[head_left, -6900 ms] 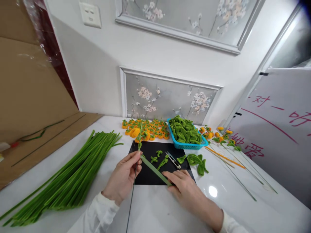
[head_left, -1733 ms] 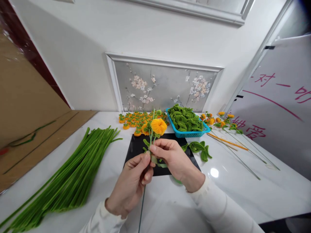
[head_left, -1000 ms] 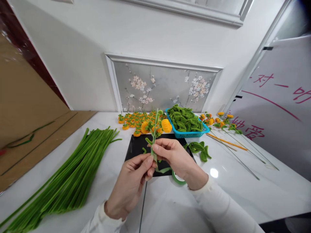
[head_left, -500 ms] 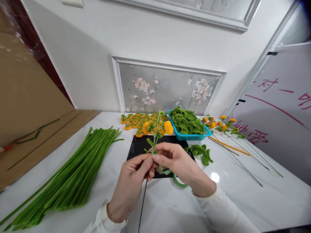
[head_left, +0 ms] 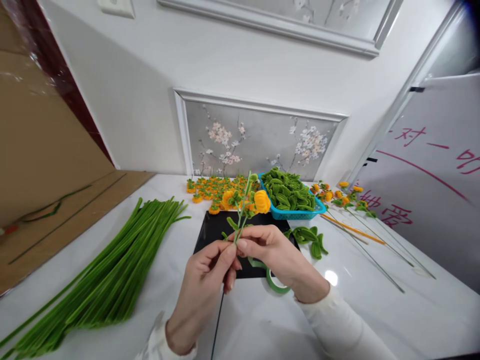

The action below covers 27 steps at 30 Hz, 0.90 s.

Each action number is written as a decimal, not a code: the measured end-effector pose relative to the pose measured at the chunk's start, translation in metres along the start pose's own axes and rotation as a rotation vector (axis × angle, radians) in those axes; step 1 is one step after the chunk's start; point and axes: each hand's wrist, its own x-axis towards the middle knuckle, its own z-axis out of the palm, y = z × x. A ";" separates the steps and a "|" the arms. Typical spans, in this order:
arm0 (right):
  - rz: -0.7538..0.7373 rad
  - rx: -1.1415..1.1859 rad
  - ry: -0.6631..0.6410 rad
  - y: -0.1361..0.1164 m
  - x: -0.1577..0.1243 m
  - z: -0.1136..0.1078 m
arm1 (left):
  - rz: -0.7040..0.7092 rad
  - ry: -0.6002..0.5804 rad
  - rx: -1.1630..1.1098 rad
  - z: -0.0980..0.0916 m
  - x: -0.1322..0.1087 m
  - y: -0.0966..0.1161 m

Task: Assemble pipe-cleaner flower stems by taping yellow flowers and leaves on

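Observation:
My left hand (head_left: 204,285) and my right hand (head_left: 279,257) meet over the near edge of a black mat (head_left: 215,227), both pinching a thin green flower stem (head_left: 242,215). The stem stands upright and carries small green leaves and orange pipe-cleaner blossoms (head_left: 261,201). Its bare wire (head_left: 216,327) runs down below my left hand. A strip of green tape leads from the pinch to a tape roll (head_left: 275,285) under my right wrist.
A big bundle of green pipe cleaners (head_left: 108,272) lies at the left. Small orange flowers (head_left: 210,190) sit behind the mat. A blue basket (head_left: 296,214) holds green leaves, loose leaves (head_left: 309,235) lie beside it, and finished stems (head_left: 360,220) lie at the right.
At first I held a bare stem flat over the mat, pulling tape. The stem now stands upright with blossoms, and it has turned between my fingers, the blossom swinging right.

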 end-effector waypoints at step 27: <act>-0.022 0.004 0.231 0.006 0.004 0.004 | -0.138 -0.050 -0.198 0.005 0.001 0.011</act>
